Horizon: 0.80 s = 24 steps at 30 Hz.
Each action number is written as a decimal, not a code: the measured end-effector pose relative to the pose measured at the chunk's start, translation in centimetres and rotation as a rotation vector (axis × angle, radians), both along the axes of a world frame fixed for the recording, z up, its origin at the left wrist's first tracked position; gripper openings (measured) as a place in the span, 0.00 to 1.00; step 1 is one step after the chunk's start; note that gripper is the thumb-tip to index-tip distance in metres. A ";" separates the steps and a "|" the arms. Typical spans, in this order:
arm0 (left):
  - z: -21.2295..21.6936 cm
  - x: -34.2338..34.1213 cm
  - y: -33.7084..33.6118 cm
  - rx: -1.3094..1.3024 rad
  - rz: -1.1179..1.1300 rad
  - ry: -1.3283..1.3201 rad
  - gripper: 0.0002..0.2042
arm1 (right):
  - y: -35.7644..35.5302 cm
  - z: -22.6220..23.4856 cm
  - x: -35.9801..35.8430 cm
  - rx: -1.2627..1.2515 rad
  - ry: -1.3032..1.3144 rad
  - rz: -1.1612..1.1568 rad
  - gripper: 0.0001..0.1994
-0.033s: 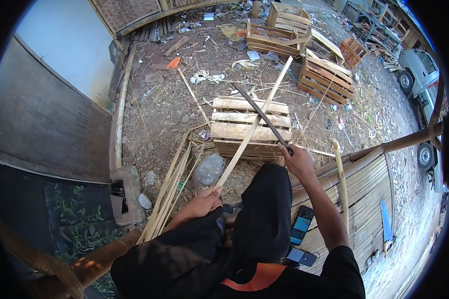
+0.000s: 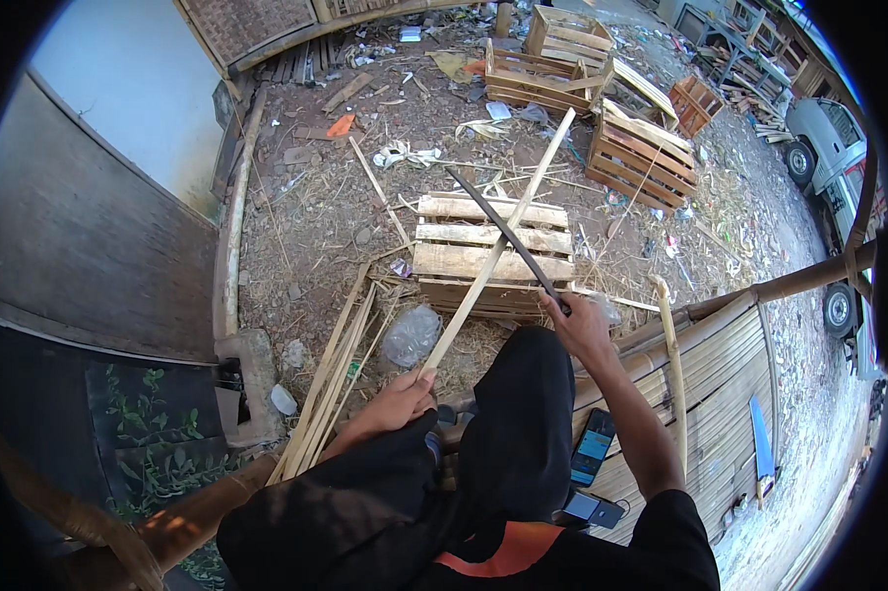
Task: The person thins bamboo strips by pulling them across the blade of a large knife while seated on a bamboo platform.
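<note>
Our left hand (image 2: pixel 402 402) has its grip closed around the lower end of a long pale wooden strip (image 2: pixel 464 310), beside our knee in dark trousers (image 2: pixel 518 424). From there the strip slants up and away to the right, crossing the near edge of a slatted wooden crate (image 2: pixel 452 259) close to its middle and passing beyond the right half of its far edge. We cannot tell whether the strip rests on the slats or hangs above them.

Our right hand (image 2: pixel 575 325) has its grip wrapped around the handle of a long dark blade (image 2: pixel 483 205), just off the crate's near right corner. The blade points up and to the left, crosses the strip over the top of the crate, and ends past the left half of the far edge. We cannot tell whether blade and wood touch.

Off the crate's near left corner, a clear plastic bag (image 2: pixel 412 335) sits on the littered ground (image 2: pixel 316 236). To the left of that, a bundle of long thin strips (image 2: pixel 294 455) slants down beside our left forearm.

At our right is a bamboo platform (image 2: pixel 712 414). A phone (image 2: pixel 594 448) with a lit screen lies by its left edge, close to our thigh, and a blue saw (image 2: pixel 762 438) lies near its right edge. More wooden crates (image 2: pixel 641 153) stand farther off, beyond the far right corner of the nearest one.
</note>
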<state>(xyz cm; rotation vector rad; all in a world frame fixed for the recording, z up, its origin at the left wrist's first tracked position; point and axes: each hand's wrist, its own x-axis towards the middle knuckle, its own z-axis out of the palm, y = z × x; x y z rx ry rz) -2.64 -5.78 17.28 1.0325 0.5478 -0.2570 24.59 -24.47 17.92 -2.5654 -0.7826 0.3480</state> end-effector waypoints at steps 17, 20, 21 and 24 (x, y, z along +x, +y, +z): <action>1.4 -0.4 -0.1 0.160 -0.186 0.046 0.20 | 0.3 -1.1 2.4 -0.042 -0.022 0.048 0.31; 0.7 -0.3 0.0 0.131 -0.213 0.032 0.20 | -0.3 -1.4 1.8 0.038 0.018 -0.011 0.30; 0.6 -0.3 0.0 0.104 -0.205 0.048 0.21 | 0.0 -1.5 0.6 0.082 0.000 -0.009 0.30; 0.9 -0.1 0.3 0.065 -0.207 0.065 0.21 | 0.4 -1.1 -3.4 0.153 0.054 0.152 0.27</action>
